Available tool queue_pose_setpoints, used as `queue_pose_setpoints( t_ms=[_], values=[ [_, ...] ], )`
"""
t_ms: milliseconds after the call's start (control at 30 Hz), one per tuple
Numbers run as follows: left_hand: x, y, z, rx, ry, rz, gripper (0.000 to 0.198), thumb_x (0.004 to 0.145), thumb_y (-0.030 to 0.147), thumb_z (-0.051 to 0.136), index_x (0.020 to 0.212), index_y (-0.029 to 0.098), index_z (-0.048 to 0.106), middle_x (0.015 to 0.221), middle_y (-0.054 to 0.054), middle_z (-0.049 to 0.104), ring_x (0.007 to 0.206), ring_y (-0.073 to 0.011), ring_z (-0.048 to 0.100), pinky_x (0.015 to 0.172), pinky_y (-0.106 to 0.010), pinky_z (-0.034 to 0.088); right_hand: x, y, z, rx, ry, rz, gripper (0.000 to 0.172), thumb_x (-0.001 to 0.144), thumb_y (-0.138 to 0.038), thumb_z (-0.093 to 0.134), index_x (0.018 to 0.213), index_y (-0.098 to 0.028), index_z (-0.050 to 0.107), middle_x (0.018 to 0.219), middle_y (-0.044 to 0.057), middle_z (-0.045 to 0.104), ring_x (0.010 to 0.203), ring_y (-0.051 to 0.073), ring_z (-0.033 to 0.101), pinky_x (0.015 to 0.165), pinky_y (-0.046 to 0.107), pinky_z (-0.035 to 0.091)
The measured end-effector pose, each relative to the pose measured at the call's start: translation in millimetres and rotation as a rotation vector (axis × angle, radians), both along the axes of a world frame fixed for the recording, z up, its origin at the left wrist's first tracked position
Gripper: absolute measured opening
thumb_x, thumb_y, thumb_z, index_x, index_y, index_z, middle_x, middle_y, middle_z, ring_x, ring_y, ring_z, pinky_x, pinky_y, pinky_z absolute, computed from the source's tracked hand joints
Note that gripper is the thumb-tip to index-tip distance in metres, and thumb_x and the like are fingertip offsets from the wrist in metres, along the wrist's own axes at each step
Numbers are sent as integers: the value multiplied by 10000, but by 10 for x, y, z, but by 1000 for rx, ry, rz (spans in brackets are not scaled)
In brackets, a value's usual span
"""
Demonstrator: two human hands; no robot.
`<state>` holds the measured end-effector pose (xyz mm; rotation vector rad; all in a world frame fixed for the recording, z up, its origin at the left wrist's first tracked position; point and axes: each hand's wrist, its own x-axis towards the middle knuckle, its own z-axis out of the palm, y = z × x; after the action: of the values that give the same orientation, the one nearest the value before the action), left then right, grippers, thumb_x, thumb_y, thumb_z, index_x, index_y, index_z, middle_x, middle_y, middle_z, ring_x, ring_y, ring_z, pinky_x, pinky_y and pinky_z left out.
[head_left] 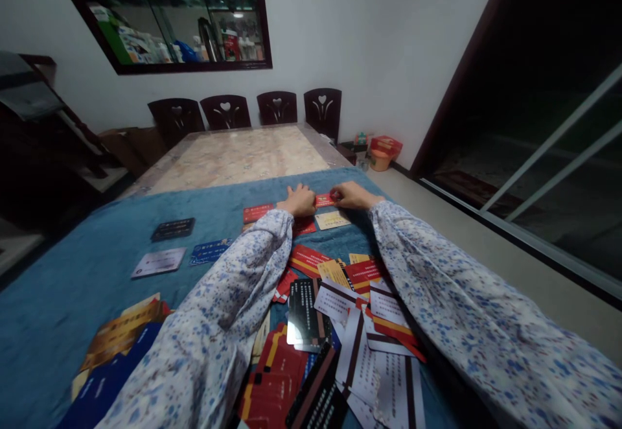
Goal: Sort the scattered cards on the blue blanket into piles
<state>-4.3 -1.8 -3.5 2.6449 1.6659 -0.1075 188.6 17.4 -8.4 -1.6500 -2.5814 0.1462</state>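
At the far part of the blue cloth, a small red card (324,200) lies between my two hands. My right hand (356,196) pinches its right end, with the fingers closed. My left hand (299,201) has bent fingers at the card's left end; its fingertips are partly hidden. Just below sits a cream card (333,220). Another red card (305,226) shows partly under my left wrist, and a red card (257,213) lies left of it. Between my forearms is a loose heap of cards, including a black card (307,309), white cards (359,358) and red cards (276,377).
The blue cloth (111,247) covers the near part of a long table (253,153). On its left lie a black card (173,229), a white card (159,262), a blue card (210,252) and a pile with gold cards (119,335). Several chairs (276,107) stand behind.
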Motion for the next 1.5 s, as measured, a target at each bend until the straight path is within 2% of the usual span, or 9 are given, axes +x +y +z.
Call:
queue_pose_setpoints(
  t_ms=[200,500,700,867,1033,1267,1500],
  values=[
    [24,-89,31,5,-13,-16,322,871,162,527,1128,182,721,1302,-188,625,1313,-365,461,1112,-683,334,-13,0,-25,-13,-23,-5,338,873,-194,667,1193,-156,768,1107,107,790,1004,214,709,773,223,451],
    [38,-77,5,-4,-66,23,310,884,185,526,1109,200,740,1313,-171,644,1320,-385,440,1078,-690,367,-30,-5,-77,4,4,-74,359,869,-173,618,1187,-196,782,1162,95,787,1063,229,717,832,225,489],
    [8,-155,-19,137,-80,-45,341,973,240,456,1200,230,710,1325,-161,627,1338,-369,407,1090,-691,327,-11,-53,-77,36,-4,-79,367,916,-231,616,1254,-173,747,1185,121,774,1089,242,707,860,247,490],
    [-65,-308,-34,216,-90,-124,355,956,209,484,1246,238,687,1343,-148,625,1358,-362,401,1081,-656,336,61,-130,-65,70,-15,-74,385,914,-244,642,1279,-165,733,1228,134,754,1125,246,684,892,262,483],
    [-130,-501,-66,264,-143,-186,400,914,207,544,1290,244,676,1371,-142,630,1371,-372,415,1080,-635,335,90,-261,-10,105,-24,-45,317,927,-230,614,1192,-161,772,1164,135,770,1071,241,683,842,266,461],
    [-127,-783,-103,293,-181,-268,397,917,175,530,1279,246,675,1415,-130,621,1388,-370,419,1066,-627,332,111,-587,110,110,-47,-31,314,863,-117,572,1081,-172,791,1092,108,785,945,209,673,716,269,395],
    [-74,-1067,-100,285,-177,-338,411,915,182,542,1306,256,645,1410,-120,624,1413,-372,404,1100,-666,313,200,-898,120,125,-52,-6,299,857,-108,569,1036,-183,796,1073,96,783,944,201,664,697,267,363]
  ],
)
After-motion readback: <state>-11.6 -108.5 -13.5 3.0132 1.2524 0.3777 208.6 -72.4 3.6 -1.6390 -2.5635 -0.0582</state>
